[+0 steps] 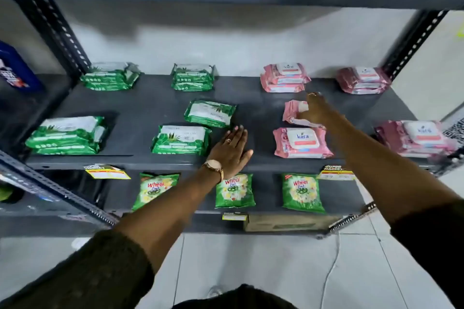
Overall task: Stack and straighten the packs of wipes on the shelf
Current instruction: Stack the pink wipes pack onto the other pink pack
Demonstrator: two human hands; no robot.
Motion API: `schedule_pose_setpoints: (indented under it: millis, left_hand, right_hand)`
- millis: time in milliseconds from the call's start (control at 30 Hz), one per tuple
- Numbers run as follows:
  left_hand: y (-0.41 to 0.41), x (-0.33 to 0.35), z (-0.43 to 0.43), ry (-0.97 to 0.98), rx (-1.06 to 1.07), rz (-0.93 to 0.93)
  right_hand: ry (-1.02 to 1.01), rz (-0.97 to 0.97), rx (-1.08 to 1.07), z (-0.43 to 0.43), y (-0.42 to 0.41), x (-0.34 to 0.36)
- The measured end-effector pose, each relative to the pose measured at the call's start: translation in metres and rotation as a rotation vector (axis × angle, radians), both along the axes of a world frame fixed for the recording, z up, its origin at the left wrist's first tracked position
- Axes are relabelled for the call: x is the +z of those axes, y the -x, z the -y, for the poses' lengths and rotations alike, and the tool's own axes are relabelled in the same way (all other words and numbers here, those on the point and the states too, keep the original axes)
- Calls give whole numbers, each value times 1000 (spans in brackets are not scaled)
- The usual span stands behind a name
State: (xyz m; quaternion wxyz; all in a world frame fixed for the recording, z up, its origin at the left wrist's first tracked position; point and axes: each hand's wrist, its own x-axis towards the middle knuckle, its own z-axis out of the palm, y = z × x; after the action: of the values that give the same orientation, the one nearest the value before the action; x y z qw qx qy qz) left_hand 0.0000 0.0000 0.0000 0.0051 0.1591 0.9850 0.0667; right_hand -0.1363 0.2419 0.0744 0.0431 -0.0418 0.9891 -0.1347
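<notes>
L hand (232, 149) flat on the shelf (258, 110), fingers spread, holding nothing; watch (214, 167) on wrist. Just L of it: green pack stack (181, 140), w/ a single tilted green pack (210, 113) right behind that. R hand (315, 110) reaches further back, over a loose pink pack (292, 114). Touching it, but can't tell if fingers are actually closed on it (blurred). Pink kara stack (301, 143) sits just in front of R hand. More pink stacks behind and R of R hand, more green stacks far L of L hand. Hands well apart.
</notes>
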Motion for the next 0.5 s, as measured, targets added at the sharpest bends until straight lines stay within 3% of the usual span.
schedule_pose_setpoints:
  millis: [200, 400, 500]
  left_hand:
    - [0, -1, 3, -21, -32, -42]
    - [2, -6, 6, -25, -67, -63]
    - [2, -6, 6, -49, -64, -68]
  right_hand:
    - [-85, 242, 12, -7, 1, 11]
    - [-34, 171, 41, -13, 1, 21]
    - [101, 137, 28, -9, -14, 37]
